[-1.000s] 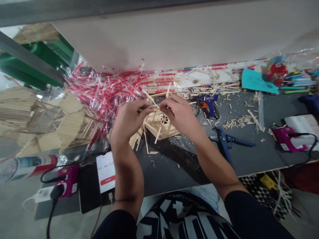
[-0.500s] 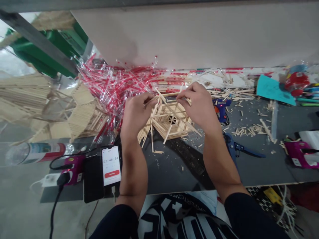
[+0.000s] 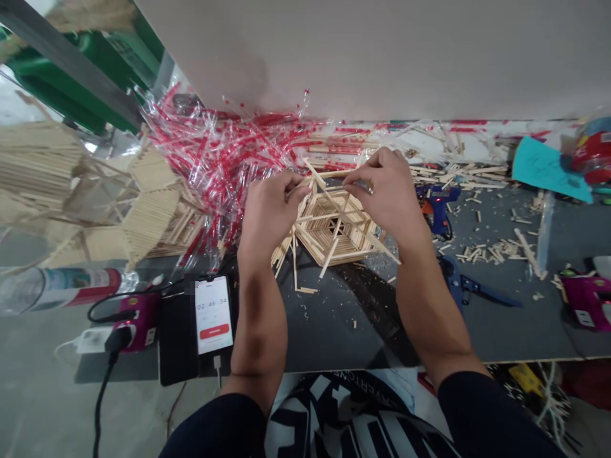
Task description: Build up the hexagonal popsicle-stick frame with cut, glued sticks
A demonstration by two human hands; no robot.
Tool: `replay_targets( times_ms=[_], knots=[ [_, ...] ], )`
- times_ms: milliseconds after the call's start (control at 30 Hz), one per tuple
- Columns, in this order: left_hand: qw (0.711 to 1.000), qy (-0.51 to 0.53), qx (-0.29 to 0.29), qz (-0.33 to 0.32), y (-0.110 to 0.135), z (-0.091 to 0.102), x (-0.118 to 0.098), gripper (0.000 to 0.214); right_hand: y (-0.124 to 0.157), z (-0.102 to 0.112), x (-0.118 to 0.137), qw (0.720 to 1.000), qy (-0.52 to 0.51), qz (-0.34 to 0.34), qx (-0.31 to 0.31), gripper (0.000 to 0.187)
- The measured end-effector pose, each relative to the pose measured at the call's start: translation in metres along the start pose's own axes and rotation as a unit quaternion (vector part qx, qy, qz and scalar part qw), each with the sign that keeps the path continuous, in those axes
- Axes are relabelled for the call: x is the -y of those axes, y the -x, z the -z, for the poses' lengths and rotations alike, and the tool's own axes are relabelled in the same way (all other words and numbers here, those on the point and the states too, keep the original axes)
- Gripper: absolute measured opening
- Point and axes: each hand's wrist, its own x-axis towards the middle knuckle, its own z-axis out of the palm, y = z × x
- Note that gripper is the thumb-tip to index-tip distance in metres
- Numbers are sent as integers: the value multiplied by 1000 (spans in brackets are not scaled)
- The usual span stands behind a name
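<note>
A hexagonal frame of stacked wooden sticks (image 3: 324,256) sits on the dark table, with several longer sticks crossing over its top. My left hand (image 3: 274,207) is closed in a pinch over the frame's far left corner. On the far side my right hand (image 3: 384,191) pinches too, its fingertips above the far edge. A thin wooden stick (image 3: 331,173) spans between the two sets of fingertips, apparently held near both ends; the fingers partly hide its tips. Loose sticks (image 3: 294,264) jut out at the frame's left side.
Red and clear plastic wrappers (image 3: 210,152) heap up behind my left hand. A blue glue gun (image 3: 442,207) and blue cutters (image 3: 470,287) lie right, among stick scraps. Left are a phone (image 3: 213,315), a purple power adapter (image 3: 138,321), a bottle (image 3: 71,287) and finished-looking stick panels (image 3: 153,219).
The view has shifted slightly, so most things sit a little differently in it. Both hands keep their pinches over the frame's far side, with little movement.
</note>
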Motion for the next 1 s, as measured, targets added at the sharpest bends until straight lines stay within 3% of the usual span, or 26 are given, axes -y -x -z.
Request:
replay_targets(
  times_ms=[433, 767, 1000],
  knots=[
    [1000, 7, 12, -18, -1, -3, 3, 9, -1, -4, -1, 1000, -10, -9, 0, 13],
    [999, 17, 26, -27, -1, 1, 1, 12, 6, 29, 12, 999, -39, -6, 29, 22],
    [996, -7, 49, -69, -2, 1, -1, 16, 3, 27, 8, 997, -59, -14, 37, 25]
  ],
)
